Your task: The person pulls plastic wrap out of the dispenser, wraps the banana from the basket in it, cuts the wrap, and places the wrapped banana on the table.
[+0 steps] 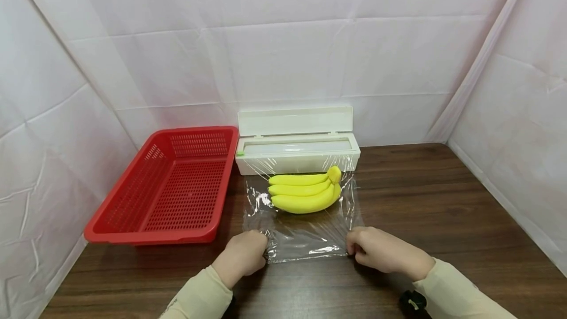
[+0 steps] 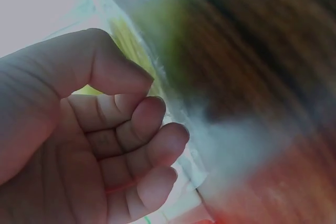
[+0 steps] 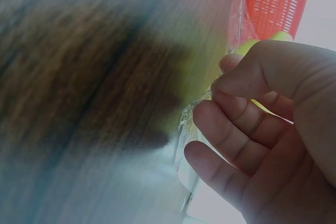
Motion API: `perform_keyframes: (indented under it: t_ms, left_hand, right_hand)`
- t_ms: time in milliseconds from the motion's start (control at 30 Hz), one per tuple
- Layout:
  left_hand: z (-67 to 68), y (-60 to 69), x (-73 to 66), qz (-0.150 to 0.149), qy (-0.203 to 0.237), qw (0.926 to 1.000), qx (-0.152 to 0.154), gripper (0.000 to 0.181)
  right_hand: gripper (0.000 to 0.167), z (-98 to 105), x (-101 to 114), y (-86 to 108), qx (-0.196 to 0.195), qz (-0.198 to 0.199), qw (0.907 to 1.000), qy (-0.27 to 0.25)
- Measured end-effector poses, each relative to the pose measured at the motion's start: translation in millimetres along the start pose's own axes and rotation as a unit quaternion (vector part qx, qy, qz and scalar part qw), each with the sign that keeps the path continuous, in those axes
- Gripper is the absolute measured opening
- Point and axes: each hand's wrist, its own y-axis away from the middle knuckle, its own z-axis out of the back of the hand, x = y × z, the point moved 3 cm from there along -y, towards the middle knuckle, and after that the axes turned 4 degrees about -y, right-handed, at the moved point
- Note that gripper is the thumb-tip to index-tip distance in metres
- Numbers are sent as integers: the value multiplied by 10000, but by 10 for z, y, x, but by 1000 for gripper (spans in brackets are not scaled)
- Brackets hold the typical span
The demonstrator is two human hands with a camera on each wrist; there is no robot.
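Note:
A sheet of clear plastic wrap (image 1: 301,240) stretches from a white wrap dispenser (image 1: 297,161) toward the front of the table. On it lies a bunch of yellow bananas (image 1: 305,196), stem to the right. My left hand (image 1: 245,255) pinches the sheet's near left corner between thumb and fingers. At the near right corner my right hand (image 1: 383,252) pinches the film the same way. Both wrist views show the thumb meeting the curled fingers at the film's edge, in the left hand (image 2: 105,124) and the right hand (image 3: 262,114). The dispenser's lid (image 1: 296,121) stands raised.
To the left of the dispenser stands a red perforated basket (image 1: 152,237) with nothing in it. The brown wooden table (image 1: 412,196) runs back to a white cloth wall (image 1: 283,63). A small green piece (image 1: 240,153) sits on the dispenser's left end.

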Motion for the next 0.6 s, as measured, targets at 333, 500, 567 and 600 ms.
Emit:
perform_keyframes:
  t_ms: [333, 500, 567, 600]
  left_hand:
    - [5, -17, -7, 80, 313, 9992, 255, 10]
    - [-1, -17, -13, 153, 232, 9995, 172, 12]
    - [-4, -15, -13, 150, 235, 9995, 155, 14]
    - [-7, -13, -12, 145, 247, 9995, 162, 14]
  right_hand:
    - [18, 19, -3, -4, -2, 1, 10000, 9]
    - [19, 20, -6, 1, 19, -94, 9999, -32]
    - [19, 19, -3, 4, 26, -87, 9999, -65]
    - [20, 18, -1, 6, 24, -66, 9999, -80]
